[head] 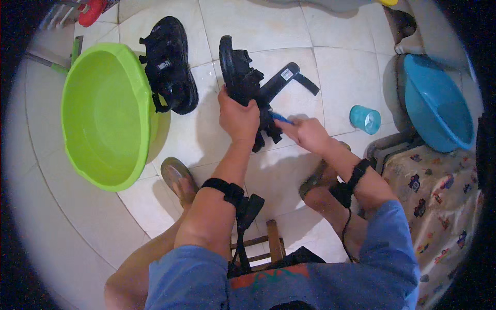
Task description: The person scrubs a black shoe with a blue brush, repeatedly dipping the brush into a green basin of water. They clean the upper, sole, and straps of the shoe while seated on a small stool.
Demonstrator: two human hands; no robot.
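Note:
My left hand (240, 118) grips a black strappy sandal (242, 79) around its middle, holding it tilted over the tiled floor. One long strap (278, 80) with a white label sticks out to the right of the sandal. In my right hand (309, 133) is a slim blue-handled tool (281, 117), its tip against the sandal's lower straps. That tip is hidden among the straps, so I cannot tell its kind. The other black sandal (168, 68) lies on the floor to the left, its straps also loose.
A lime-green plastic basin (110, 116) stands at the left, close to the other sandal. To the right are a turquoise cup (364, 119) and a tilted blue basin (436, 102), beside a patterned cloth (438, 209). A wooden stool (274, 240) shows below me.

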